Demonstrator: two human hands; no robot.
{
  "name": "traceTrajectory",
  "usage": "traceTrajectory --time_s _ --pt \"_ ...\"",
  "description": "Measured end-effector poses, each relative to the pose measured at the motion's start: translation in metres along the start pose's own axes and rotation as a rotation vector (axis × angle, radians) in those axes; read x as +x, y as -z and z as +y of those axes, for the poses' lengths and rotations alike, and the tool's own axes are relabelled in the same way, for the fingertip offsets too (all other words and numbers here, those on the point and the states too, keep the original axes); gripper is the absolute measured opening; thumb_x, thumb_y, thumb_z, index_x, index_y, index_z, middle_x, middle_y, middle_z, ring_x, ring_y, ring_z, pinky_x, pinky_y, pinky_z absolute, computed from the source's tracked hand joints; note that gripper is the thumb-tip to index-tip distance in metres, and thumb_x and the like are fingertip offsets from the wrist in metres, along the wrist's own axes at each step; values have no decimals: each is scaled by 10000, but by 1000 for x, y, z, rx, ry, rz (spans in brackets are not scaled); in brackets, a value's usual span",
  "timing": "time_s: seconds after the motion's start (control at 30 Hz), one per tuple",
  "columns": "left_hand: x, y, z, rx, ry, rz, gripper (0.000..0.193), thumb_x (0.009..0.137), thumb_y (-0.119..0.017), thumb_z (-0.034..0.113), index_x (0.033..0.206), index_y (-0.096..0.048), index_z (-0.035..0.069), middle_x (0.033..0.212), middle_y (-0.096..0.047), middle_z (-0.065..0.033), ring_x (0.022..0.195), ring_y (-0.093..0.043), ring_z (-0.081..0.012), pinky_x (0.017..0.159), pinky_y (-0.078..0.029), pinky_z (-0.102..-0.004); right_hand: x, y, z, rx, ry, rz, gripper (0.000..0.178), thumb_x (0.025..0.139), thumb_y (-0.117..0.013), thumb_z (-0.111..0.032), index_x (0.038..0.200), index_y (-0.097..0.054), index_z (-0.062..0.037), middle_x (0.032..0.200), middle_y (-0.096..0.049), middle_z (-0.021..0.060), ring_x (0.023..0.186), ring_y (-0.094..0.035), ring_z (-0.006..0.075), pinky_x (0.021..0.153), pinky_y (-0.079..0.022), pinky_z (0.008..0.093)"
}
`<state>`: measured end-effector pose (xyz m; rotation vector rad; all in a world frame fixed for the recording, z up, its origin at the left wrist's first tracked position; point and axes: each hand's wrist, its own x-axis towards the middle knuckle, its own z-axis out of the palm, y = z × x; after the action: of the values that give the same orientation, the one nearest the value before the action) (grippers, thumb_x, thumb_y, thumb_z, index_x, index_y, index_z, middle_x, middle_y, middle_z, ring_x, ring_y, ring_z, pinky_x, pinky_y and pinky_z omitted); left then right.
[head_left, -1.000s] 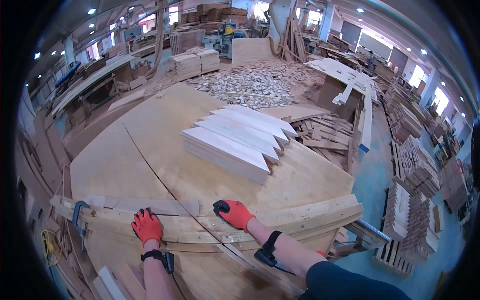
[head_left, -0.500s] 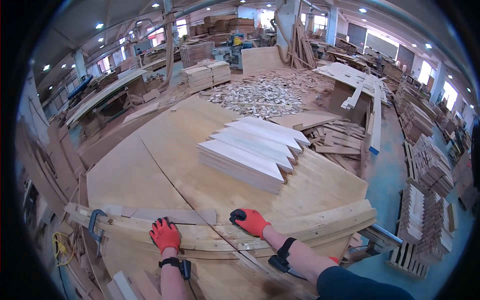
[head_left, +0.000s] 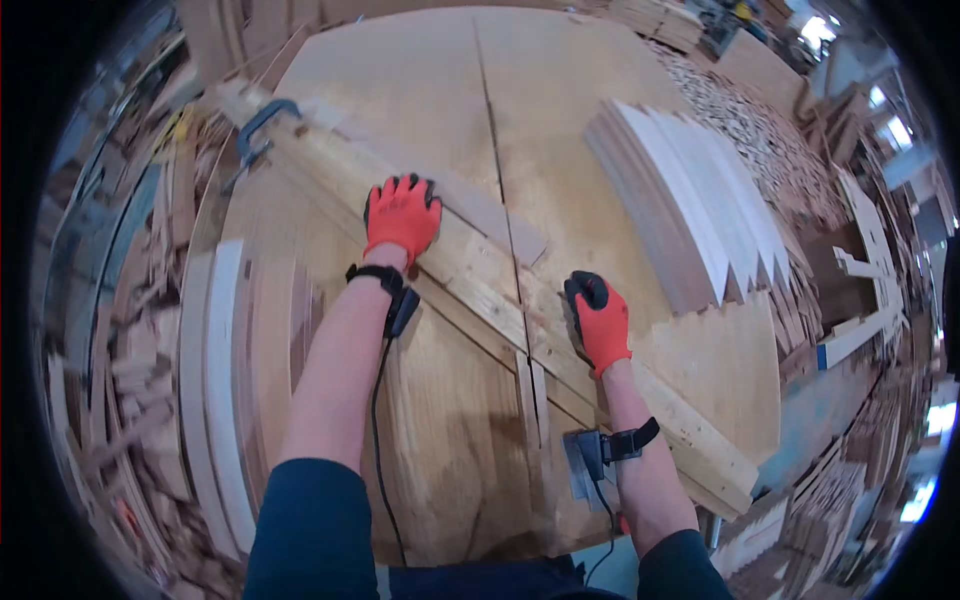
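My left hand (head_left: 402, 218), in a red glove with black fingertips, lies open with its fingers stretched over a long wooden beam (head_left: 330, 165) and the edge of a thin flat board (head_left: 490, 222) beside it. My right hand (head_left: 602, 320), gloved the same, is closed in a fist by the beam, right of a narrow dark slot (head_left: 492, 120) in the wooden tabletop (head_left: 420, 70). Whatever the right fingers may hold is hidden. A blue C-clamp (head_left: 268, 118) grips the beam's far left end. Black straps with small boxes and cables sit on both wrists.
On the tabletop's right stands a stack of pale boards (head_left: 690, 200) with pointed ends. Long planks (head_left: 228, 380) stand at the left. Beyond lie a heap of wood offcuts (head_left: 730, 120) and a second table (head_left: 870, 240) with strips on it.
My view has tipped down and turned, so the beam now runs diagonally. Both hands stay close to the beam, the left open and the right closed as before.
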<state>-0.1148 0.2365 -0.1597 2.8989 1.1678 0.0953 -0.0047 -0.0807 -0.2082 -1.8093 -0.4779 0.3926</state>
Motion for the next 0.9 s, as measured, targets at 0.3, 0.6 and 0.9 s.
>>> traceTrajectory --time_s 0.3,0.6,0.9 --pt "16 25 -7 -20 5 60 545 915 -587 451 1356 -628 133 1489 -539 -93 1412 -433 -309 1202 -267 -458 26 -35 -34 -464 134 28 452 885 -730 -316 1253 -655 -65 1224 -673 149 1181 -606 304 1008 -475 410" --pt "16 30 -16 -113 -17 192 473 889 -619 402 1250 -669 100 1366 -618 -103 1313 -520 -294 1182 -302 -462 68 -62 -62 -153 14 47 454 759 -858 -276 1060 -652 -5 995 -710 148 959 -666 274 850 -520 383" --pt "9 47 -15 -187 37 192 451 871 -646 380 1212 -673 86 1294 -643 -131 1263 -550 -305 1171 -314 -465 159 63 -123 1421 -57 -19 185 1012 -602 -257 1056 -686 -98 1095 -716 83 967 -691 231 918 -553 392"
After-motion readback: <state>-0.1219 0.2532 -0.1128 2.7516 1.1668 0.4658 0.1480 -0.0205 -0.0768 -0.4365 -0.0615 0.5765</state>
